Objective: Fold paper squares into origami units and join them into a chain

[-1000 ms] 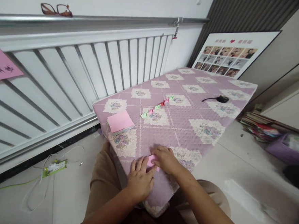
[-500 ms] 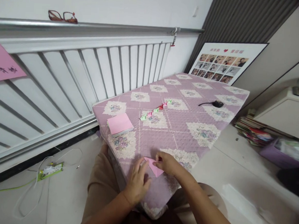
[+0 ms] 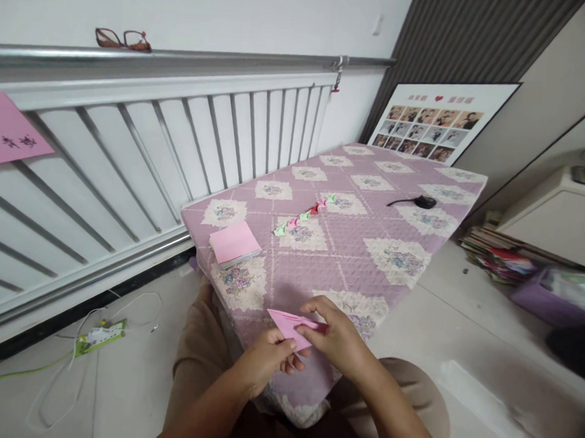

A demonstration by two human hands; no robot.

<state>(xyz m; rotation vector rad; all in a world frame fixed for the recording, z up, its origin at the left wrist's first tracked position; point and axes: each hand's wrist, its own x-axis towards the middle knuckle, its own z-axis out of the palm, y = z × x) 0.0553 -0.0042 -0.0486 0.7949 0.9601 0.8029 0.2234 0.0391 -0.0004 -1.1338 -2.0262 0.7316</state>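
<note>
A folded pink sheet of paper (image 3: 285,322) is held up just above the near end of the table. My left hand (image 3: 270,357) pinches its lower edge, thumb on top and fingers beneath. At its right end my right hand (image 3: 332,332) grips the paper between thumb and fingers, covering that corner. The paper's pointed left tip is in plain view, with folded layers along its upper edge. Farther up the cloth, a stack of square paper (image 3: 235,242) with a pink top sheet lies at the left edge. Several small folded paper pieces (image 3: 305,216) in green, pink and red form a slanting row.
A purple flowered cloth covers the table (image 3: 314,267). A black object with a thin tail (image 3: 424,201) lies at its far right. Left is a white railing (image 3: 152,142) with glasses (image 3: 123,39) above; a power strip (image 3: 100,338) and cables lie on the floor.
The pink paper has been lifted off the cloth and tilted. My left hand has gone from lying flat beside it to pinching its lower edge; my right hand still holds the right end.
</note>
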